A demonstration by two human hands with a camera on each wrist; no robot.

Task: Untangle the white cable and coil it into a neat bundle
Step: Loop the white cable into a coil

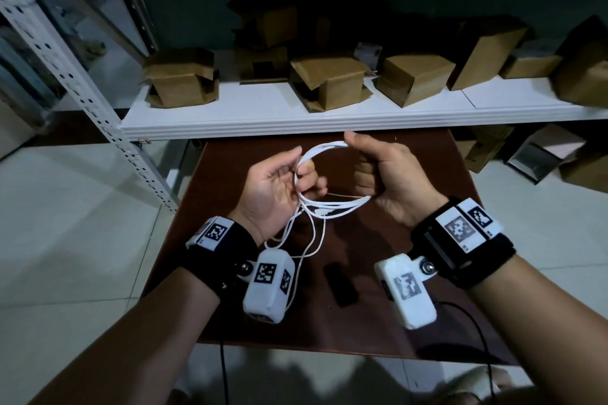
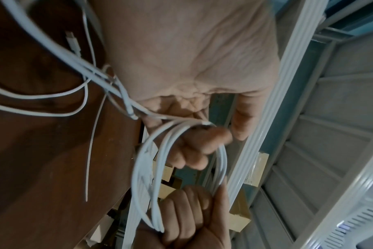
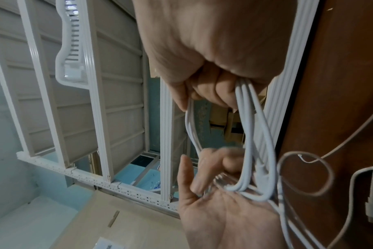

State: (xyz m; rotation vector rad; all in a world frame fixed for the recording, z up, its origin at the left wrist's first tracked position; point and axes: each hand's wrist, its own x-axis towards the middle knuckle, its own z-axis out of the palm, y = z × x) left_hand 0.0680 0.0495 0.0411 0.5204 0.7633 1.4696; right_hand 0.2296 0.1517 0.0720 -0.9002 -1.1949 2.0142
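Coiling is underway: the right hand [image 1: 391, 174] fists the white cable [image 1: 332, 207] loops, the left hand [image 1: 279, 187] pinches them, and the loose tail, seemingly untangled, needs winding on next.

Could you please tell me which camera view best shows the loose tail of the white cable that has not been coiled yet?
The head view: the white cable shows whole, loops held between left hand and right hand, loose strands hanging toward the brown table. The left wrist view shows strands and one plug, cropped; the right wrist view mostly the coil.
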